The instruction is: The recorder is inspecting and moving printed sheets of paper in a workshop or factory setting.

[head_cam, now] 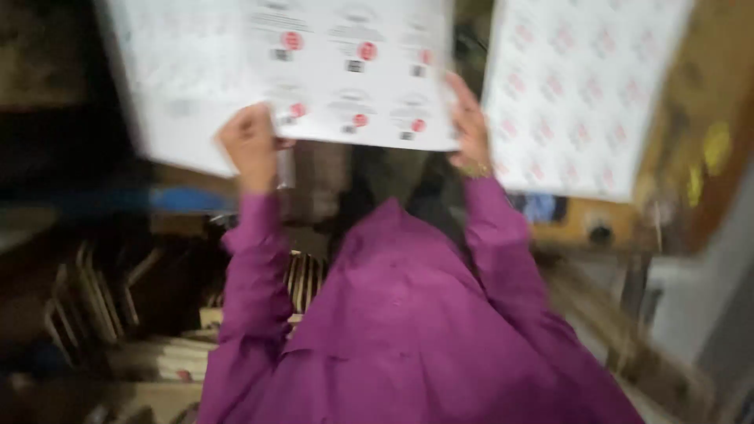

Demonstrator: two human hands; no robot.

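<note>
Heavy motion blur throughout; fine detail not readable.

Nearest: two purple sleeves (pixel 408 330), raised from below toward the label sheet (pixel 353 71).

Hands: two, both on the label sheet.
- Left hand (pixel 251 145): at the lower left edge of the label sheet, fingers curled together and clamped on that edge.
- Right hand (pixel 470 126): at the lower right corner of the label sheet, fingers together and straight along the edge, gripping it; thumb hidden. One gold-coloured bracelet (pixel 473 169) at the wrist, just below that corner.

Label sheet: one, white, rectangular, held up flat and slightly tilted, upper centre of view. Round red marks in rows, about seven countable, each with a small dark square and grey print beside it. Left part too smeared to count marks.

Second sheet (pixel 581 86): one, white, right of the label sheet and apart from it, covered with many rows of small red marks; count not possible.

Below and left of the label sheet: stacks of flat pale items (pixel 94 306), on edge, number unclear. One blue strip (pixel 188 198) just under the left edge of the label sheet.

Farthest, right of the second sheet: yellow-brown surface (pixel 707 118) with two yellow patches.
</note>
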